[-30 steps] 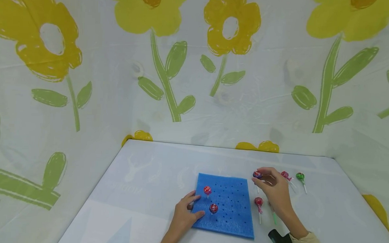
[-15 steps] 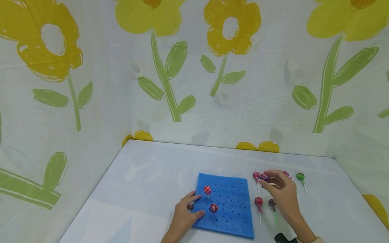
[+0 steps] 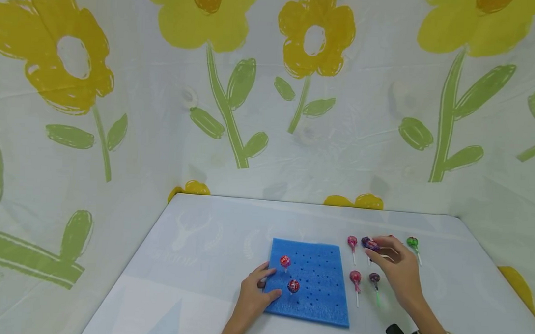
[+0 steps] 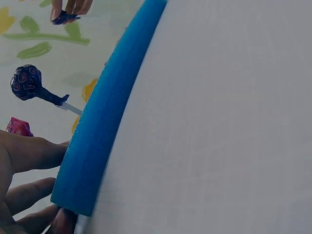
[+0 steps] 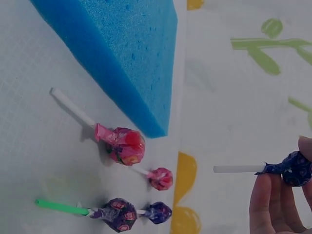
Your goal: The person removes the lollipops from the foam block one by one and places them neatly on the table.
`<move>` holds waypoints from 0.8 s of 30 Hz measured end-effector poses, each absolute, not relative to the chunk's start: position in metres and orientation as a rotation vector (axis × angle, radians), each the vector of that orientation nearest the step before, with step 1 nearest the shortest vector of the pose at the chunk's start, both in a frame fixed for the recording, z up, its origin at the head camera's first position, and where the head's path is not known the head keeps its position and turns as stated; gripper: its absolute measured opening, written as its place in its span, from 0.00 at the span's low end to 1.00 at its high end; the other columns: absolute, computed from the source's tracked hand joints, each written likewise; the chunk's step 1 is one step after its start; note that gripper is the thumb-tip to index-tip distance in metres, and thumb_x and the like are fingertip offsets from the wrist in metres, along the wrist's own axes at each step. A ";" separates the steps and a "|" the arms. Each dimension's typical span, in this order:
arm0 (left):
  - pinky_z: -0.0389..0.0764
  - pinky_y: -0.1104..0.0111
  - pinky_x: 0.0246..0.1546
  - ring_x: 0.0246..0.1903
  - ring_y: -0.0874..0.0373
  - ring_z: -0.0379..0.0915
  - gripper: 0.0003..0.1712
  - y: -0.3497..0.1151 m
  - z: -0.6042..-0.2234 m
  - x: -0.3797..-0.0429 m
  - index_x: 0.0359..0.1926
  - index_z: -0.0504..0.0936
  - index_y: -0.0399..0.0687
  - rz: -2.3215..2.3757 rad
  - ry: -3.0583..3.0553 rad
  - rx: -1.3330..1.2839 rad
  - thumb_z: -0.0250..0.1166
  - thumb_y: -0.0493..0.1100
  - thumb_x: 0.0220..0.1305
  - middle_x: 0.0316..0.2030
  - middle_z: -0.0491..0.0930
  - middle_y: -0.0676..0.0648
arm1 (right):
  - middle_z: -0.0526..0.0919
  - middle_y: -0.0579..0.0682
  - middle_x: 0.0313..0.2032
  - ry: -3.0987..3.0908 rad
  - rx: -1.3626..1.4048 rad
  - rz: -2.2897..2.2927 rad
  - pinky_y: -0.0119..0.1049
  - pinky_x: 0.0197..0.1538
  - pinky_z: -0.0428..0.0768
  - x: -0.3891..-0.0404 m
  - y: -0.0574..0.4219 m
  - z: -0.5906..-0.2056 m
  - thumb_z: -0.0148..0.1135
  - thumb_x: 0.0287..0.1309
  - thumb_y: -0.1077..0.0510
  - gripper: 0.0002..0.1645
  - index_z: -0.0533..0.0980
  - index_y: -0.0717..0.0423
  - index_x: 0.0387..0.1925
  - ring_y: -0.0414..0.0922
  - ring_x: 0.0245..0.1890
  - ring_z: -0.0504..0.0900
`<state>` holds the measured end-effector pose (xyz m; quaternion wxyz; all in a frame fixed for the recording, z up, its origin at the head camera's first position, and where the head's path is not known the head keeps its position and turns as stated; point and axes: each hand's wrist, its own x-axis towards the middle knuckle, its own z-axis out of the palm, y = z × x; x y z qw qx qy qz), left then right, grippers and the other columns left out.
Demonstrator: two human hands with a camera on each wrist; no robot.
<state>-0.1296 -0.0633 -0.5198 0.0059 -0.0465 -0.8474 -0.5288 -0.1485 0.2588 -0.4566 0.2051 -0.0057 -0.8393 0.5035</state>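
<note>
My right hand (image 3: pixel 397 265) pinches a lollipop (image 5: pixel 296 168) by its dark blue wrapped head, between thumb and fingertips. Its white stick points left in the right wrist view. In the head view this hand is over a group of lollipops right of a blue foam board (image 3: pixel 321 282) dotted with small holes. My left hand (image 3: pixel 256 292) rests at the board's left edge, thumb and forefinger spread over its top. Two lollipops stand upright in the board: a red one (image 3: pixel 285 261) and a darker red one (image 3: pixel 293 286).
On the white table (image 3: pixel 180 262) lie pink lollipops (image 3: pixel 355 277), a dark one with a green stick (image 3: pixel 374 278), a dark blue one (image 3: pixel 365 241) and a green one (image 3: pixel 413 242). Another pink one is mostly hidden behind my right hand. A flower-printed curtain (image 3: pixel 362 116) stands behind.
My right hand has moved to the right with the dark blue lollipop, uncovering a pink lollipop and the dark one with a green stick. My left hand and the board have stayed put.
</note>
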 end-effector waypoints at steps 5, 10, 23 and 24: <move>0.79 0.61 0.44 0.45 0.50 0.73 0.27 -0.063 -0.521 -0.130 0.53 0.80 0.44 -1.649 -2.654 -0.146 0.74 0.38 0.48 0.62 0.68 0.40 | 0.79 0.48 0.45 -2.287 0.020 1.440 0.17 0.40 0.75 -0.150 0.273 -0.466 0.66 0.56 0.57 0.19 0.77 0.58 0.49 0.33 0.39 0.78; 0.79 0.61 0.44 0.45 0.50 0.73 0.27 -0.063 -0.521 -0.129 0.53 0.80 0.44 -1.651 -2.653 -0.139 0.74 0.38 0.48 0.63 0.68 0.41 | 0.77 0.49 0.46 -2.332 -0.032 1.417 0.18 0.40 0.76 -0.148 0.286 -0.475 0.66 0.56 0.53 0.22 0.76 0.56 0.51 0.35 0.39 0.78; 0.79 0.60 0.44 0.46 0.50 0.73 0.27 -0.063 -0.522 -0.130 0.52 0.81 0.44 -1.648 -2.642 -0.151 0.74 0.38 0.48 0.62 0.69 0.41 | 0.79 0.53 0.45 -2.508 -0.291 1.321 0.22 0.35 0.77 -0.125 0.284 -0.451 0.64 0.58 0.48 0.26 0.74 0.59 0.53 0.27 0.34 0.75; 0.79 0.60 0.45 0.46 0.50 0.73 0.27 -0.063 -0.522 -0.130 0.52 0.81 0.44 -1.645 -2.640 -0.156 0.74 0.38 0.48 0.62 0.69 0.40 | 0.79 0.54 0.45 -2.520 -0.314 1.326 0.23 0.35 0.77 -0.125 0.285 -0.451 0.64 0.58 0.48 0.26 0.73 0.59 0.53 0.27 0.34 0.75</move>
